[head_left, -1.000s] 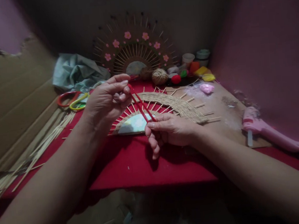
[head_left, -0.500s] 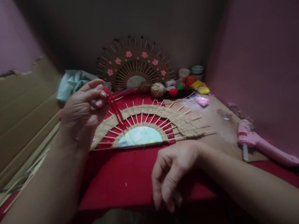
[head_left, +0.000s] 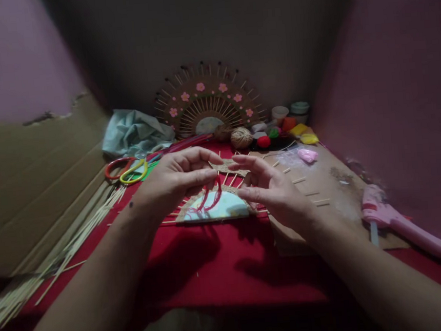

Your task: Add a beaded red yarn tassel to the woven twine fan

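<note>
My left hand [head_left: 178, 173] pinches a loop of red yarn [head_left: 217, 195] between thumb and fingers, and the yarn dangles below the fingertips. Close to its right, my right hand [head_left: 270, 184] is held with thumb and fingers apart; I see nothing in it. Under both hands lies a fan-shaped piece of thin sticks and woven twine [head_left: 226, 166], with a light blue half-circle [head_left: 218, 206] at its base. My hands hide much of its woven band. Red cloth [head_left: 209, 264] covers the table beneath.
Behind leans another fan with pink flowers [head_left: 200, 87]. Scissors [head_left: 129, 176] and thin sticks [head_left: 73, 245] lie left, beside crumpled blue cloth [head_left: 136, 131]. A twine ball [head_left: 241, 138] sits at the back. A pink glue gun [head_left: 403, 221] rests right, near a pink lump [head_left: 307, 155].
My left hand has moved right and lowered over the fan with the red yarn. My right hand has risen from the table's front edge to meet it, its fingers spreading. The view has shifted slightly.
</note>
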{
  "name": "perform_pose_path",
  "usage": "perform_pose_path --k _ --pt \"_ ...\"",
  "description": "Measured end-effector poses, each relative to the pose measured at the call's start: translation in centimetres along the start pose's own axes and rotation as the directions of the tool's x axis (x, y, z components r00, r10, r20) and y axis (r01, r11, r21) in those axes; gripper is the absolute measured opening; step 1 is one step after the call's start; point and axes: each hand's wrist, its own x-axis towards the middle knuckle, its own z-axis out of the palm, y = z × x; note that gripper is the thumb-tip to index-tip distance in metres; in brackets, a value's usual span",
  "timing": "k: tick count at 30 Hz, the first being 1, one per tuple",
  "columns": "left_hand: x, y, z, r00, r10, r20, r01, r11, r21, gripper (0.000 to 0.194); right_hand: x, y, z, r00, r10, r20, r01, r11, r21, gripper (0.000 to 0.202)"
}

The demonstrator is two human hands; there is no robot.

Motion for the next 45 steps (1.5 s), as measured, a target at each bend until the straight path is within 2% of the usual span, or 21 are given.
perform_pose_path --k 2,4,7,10,12,15,17,19,23,25,27,29,32,35,37,39,41,43,45 --pt "-0.2 0.0 0.7 0.998 0.004 0.07 -0.003 1.0 -0.009 0.015 0.0 0.1 0.6 0.996 0.025 0.082 -0.027 0.999 0.022 0.067" --pt "-0.4 -0.1 1.2 0.995 0.003 0.097 0.003 0.998 -0.056 0.013 -0.1 0.3 1.4 0.984 0.071 0.161 -0.082 0.995 0.061 0.067" --pt "-0.6 0.0 1.5 0.995 -0.022 0.095 0.035 0.989 -0.142 0.014 -0.4 0.8 2.5 0.964 0.13 0.23 -0.15 0.986 0.068 0.045" --pt "-0.6 0.3 1.3 0.993 -0.051 0.106 0.071 0.979 -0.19 0.016 -0.6 1.0 2.8 0.944 0.18 0.275 -0.195 0.98 0.027 0.026" --pt "-0.6 0.5 1.0 0.994 -0.067 0.089 0.085 0.972 -0.218 0.016 -0.7 0.9 2.4 0.907 0.258 0.333 -0.267 0.964 -0.019 0.024" --pt "-0.4 0.5 0.4 0.995 -0.103 -0.001 0.1 0.963 -0.249 0.018 -0.9 0.6 1.6 0.816 0.385 0.432 -0.398 0.915 -0.064 0.03" --pt "-0.1 0.3 0.1 0.988 -0.142 -0.064 0.124 0.966 -0.228 0.019 -0.9 0.3 1.2 0.794 0.436 0.424 -0.433 0.895 -0.11 0.033" --pt "0.4 -0.1 -0.1 0.982 -0.163 -0.095 0.145 0.974 -0.175 0.019 -0.8 0.0 0.9 0.801 0.484 0.354 -0.432 0.875 -0.219 0.034" --pt "1.2 -1.0 -0.6 0.987 -0.115 -0.115 0.102 0.988 -0.118 0.015 -0.4 -0.9 0.2 0.795 0.565 0.22 -0.439 0.787 -0.433 0.026" --pt "1.3 -1.1 -0.9 0.988 -0.111 -0.105 0.097 0.987 -0.132 0.015 -0.2 -1.3 -0.2 0.788 0.58 0.208 -0.447 0.77 -0.455 0.02" --pt "1.1 -0.9 -1.4 0.989 -0.128 -0.074 0.115 0.982 -0.15 0.018 -0.2 -1.6 -0.7 0.77 0.583 0.259 -0.437 0.778 -0.452 0.018" --pt "0.6 -0.6 -1.9 0.991 -0.127 -0.034 0.12 0.981 -0.151 0.019 -0.2 -1.7 -1.2 0.718 0.589 0.37 -0.418 0.791 -0.447 0.018" --pt "0.0 0.1 -2.1 0.991 -0.128 0.048 0.131 0.989 -0.065 0.017 -0.2 -2.0 -2.0 0.593 0.592 0.546 -0.383 0.804 -0.455 0.018" --pt "0.1 0.0 -1.8 0.97 -0.209 0.124 0.198 0.976 0.094 0.02 0.1 -2.5 -2.6 0.518 0.628 0.581 -0.345 0.775 -0.53 0.019" --pt "0.9 -0.8 -1.6 0.948 -0.282 0.147 0.238 0.937 0.257 0.021 0.4 -2.9 -3.0 0.531 0.688 0.495 -0.293 0.697 -0.654 0.022" --pt "2.0 -2.1 -1.5 0.931 -0.321 0.175 0.204 0.854 0.479 0.021 0.6 -3.4 -3.3 0.608 0.707 0.362 -0.227 0.591 -0.774 0.028" --pt "3.1 -3.3 -1.5 0.937 -0.281 0.207 0.072 0.734 0.675 0.023 0.6 -3.8 -3.5 0.689 0.68 0.25 -0.191 0.503 -0.843 0.034" --pt "3.7 -4.3 -1.7 0.955 -0.191 0.228 -0.072 0.594 0.801 0.025 0.6 -4.0 -3.5 0.763 0.627 0.157 -0.172 0.431 -0.886 0.042" --pt "4.0 -4.9 -1.9 0.965 -0.082 0.25 -0.181 0.486 0.855 0.023 0.6 -3.9 -3.4 0.881 0.473 0.025 -0.138 0.306 -0.942 0.05"
